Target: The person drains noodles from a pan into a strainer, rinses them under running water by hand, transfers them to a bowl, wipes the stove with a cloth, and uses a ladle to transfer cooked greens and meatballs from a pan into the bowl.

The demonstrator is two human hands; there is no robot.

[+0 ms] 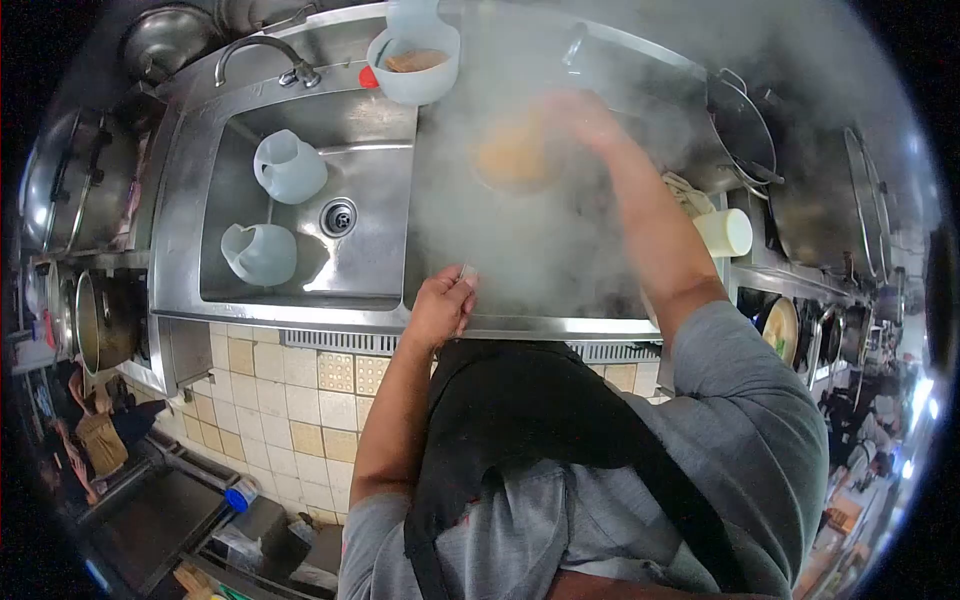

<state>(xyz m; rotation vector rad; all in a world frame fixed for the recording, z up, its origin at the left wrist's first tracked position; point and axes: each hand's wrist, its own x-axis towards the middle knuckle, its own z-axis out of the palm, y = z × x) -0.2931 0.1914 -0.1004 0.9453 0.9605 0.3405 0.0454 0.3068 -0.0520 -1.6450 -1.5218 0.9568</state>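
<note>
Steam fills the right-hand basin [470, 225] and blurs much of what lies in it. Within the haze, a yellow-orange mass [513, 158] with a rounded outline shows towards the back; its kind cannot be made out. My right hand [580, 115] reaches in beside that mass, its fingers smeared by steam and motion, so whether it holds anything is hidden. Near the front rim, by the divider between the basins, my left hand [445, 303] is closed with curled fingers. A small pale piece [468, 273] shows at its fingertips, too little to name.
Two cut-open white plastic jugs [290, 168] [262, 254] lie in the left sink [380, 230]. Another cut jug [415, 75] with brownish contents stands at the back, near the faucet [262, 45]. A pale yellow container [725, 232] and large pots [815, 200] stand at the right.
</note>
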